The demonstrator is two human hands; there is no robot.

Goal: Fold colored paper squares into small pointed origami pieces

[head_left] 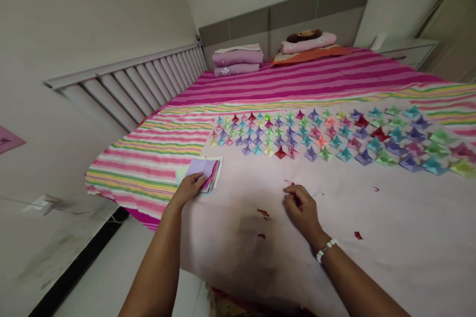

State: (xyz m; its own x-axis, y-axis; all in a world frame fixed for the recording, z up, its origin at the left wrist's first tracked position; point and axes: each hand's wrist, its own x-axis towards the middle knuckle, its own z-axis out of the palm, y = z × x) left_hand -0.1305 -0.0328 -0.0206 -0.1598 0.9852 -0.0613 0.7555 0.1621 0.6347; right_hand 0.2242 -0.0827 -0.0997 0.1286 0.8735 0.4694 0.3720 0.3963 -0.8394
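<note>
My left hand [192, 184] is closed on a stack of coloured paper squares [203, 167], thumb over the top purple sheet. Pink, white and pale green edges stick out beneath it. To the right, my right hand [303, 208] is curled with its fingertips together, low over the pale sheet [238, 242]. Just past its index finger is a small red-and-white scrap [289, 183]; whether the fingers touch it or pinch anything, I cannot make out. Beyond both hands stand rows of small folded paper pieces [278, 133] in many colours.
Dark red scraps [263, 213] lie scattered on the sheet. Underneath is a bed with a striped cover [137, 158]. White rails [134, 79] line its left side. Folded bedding [238, 59] and a pink pillow-like bundle [308, 44] sit by the headboard [290, 15].
</note>
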